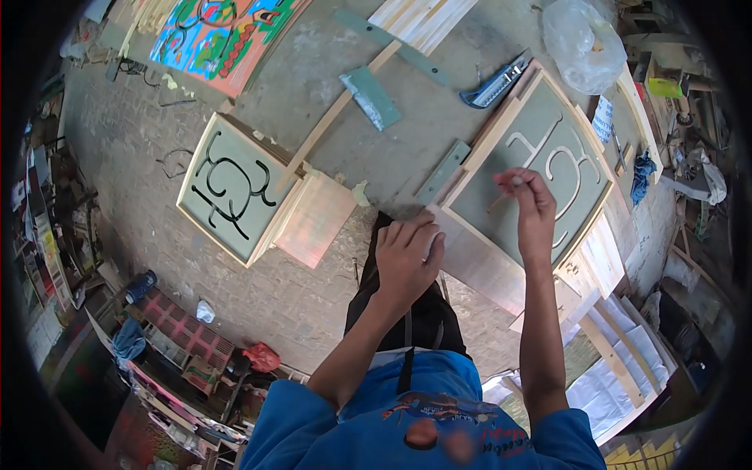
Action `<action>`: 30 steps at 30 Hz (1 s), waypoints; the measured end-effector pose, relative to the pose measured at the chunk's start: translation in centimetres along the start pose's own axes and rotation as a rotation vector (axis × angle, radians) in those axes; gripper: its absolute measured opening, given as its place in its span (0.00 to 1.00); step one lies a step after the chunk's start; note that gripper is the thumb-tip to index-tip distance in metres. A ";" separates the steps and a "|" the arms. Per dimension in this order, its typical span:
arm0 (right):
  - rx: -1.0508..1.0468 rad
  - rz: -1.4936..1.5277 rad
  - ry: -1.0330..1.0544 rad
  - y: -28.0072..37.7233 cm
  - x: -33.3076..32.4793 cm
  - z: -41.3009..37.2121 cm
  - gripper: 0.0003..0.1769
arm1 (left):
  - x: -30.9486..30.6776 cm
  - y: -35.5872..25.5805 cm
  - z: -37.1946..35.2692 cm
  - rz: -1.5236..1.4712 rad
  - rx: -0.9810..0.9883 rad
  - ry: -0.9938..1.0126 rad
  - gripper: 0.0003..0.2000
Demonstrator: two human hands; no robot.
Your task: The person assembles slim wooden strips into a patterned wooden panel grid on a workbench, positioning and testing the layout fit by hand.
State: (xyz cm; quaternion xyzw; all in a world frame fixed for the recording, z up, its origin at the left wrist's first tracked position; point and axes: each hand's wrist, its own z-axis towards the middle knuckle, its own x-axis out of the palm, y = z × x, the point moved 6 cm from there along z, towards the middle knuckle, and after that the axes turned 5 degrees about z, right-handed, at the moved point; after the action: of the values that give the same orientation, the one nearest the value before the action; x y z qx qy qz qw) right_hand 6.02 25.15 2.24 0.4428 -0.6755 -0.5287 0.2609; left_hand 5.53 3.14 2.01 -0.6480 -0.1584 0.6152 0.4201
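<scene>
My right hand [531,205] is raised over a grey-green panel [489,184] in a pale wooden frame, with fingers and thumb pinched together. A small thin brownish thing [495,205] shows by the fingertips, too blurred to name. Pale curved line shapes [562,166] like lettering mark this panel. My left hand [407,258] is held in front of my body near the table's edge, its fingers curled. Something white [429,247] shows between its thumb and fingers; its kind is hidden.
A similar framed panel [254,168] with black curved lines stands at the left on stacked boards. On the table lie a blue utility knife [496,82], a green scraper-like plate [371,98], wooden strips [337,110], a clear plastic bag [583,47] and a painted colourful board [223,39].
</scene>
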 end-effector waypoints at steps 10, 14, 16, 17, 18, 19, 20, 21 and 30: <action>-0.053 -0.196 0.093 -1.6 2.8 -2.8 0.11 | 0.9 0.6 -1.1 -0.056 -0.006 -0.049 0.11; -0.349 -0.578 0.097 1.4 4.4 -3.6 0.13 | 0.6 0.5 -0.9 -0.049 -0.024 -0.088 0.10; -0.246 -0.787 0.241 2.7 6.3 -4.0 0.17 | 0.7 0.5 -1.0 -0.042 -0.036 -0.088 0.10; -0.245 -0.793 0.245 3.0 6.6 -3.9 0.17 | 0.8 0.6 -1.0 -0.035 -0.049 -0.114 0.10; -0.282 -0.917 0.320 3.1 7.5 -3.7 0.18 | 0.8 0.7 -1.0 -0.028 -0.060 -0.143 0.10; -0.323 -1.041 0.396 3.1 8.2 -3.5 0.19 | 1.0 0.8 -0.9 -0.033 -0.064 -0.149 0.10; -0.327 -1.049 0.402 3.3 8.5 -3.2 0.19 | 1.2 0.9 -0.9 -0.017 -0.071 -0.160 0.10; -0.317 -1.138 0.431 3.1 8.7 -3.0 0.20 | 1.4 1.0 -0.9 0.000 -0.079 -0.171 0.10; -0.286 -1.314 0.495 3.0 9.4 -2.3 0.20 | 1.7 1.2 -0.2 0.009 -0.158 -0.250 0.07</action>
State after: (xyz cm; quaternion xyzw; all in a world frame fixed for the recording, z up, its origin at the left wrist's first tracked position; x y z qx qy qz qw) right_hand 2.53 15.94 4.67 0.8264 -0.1143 -0.5441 0.0897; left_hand 5.65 3.61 0.01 -0.5982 -0.2542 0.6786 0.3420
